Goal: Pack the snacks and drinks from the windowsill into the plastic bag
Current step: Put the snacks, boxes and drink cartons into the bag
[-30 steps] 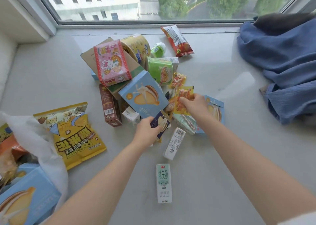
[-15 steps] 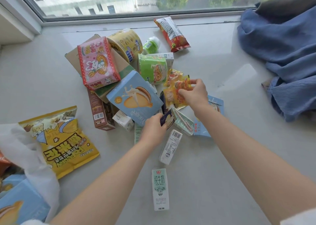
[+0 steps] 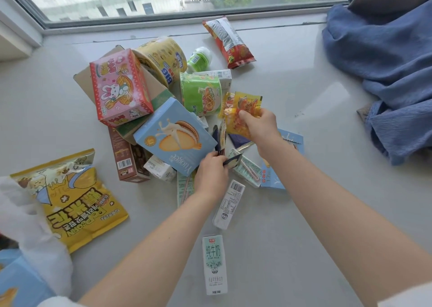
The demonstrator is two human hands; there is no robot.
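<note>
Head view: right hand (image 3: 259, 125) gripped yellow-orange snack packets (image 3: 243, 110) at frame centre, lifted off windowsill (image 3: 304, 213). Left hand (image 3: 211, 173) pinched small dark blue packet (image 3: 231, 161) just below, beside blue biscuit box (image 3: 174, 136). Snack heap filled upper centre; milk carton (image 3: 214, 264) lay apart, lower centre. White plastic bag (image 3: 35, 236) sat lower left, popcorn bag (image 3: 70, 199) touching it.

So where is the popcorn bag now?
In the head view, the popcorn bag lies flat on the windowsill at the left, beside the white plastic bag and left of the brown box.
</note>
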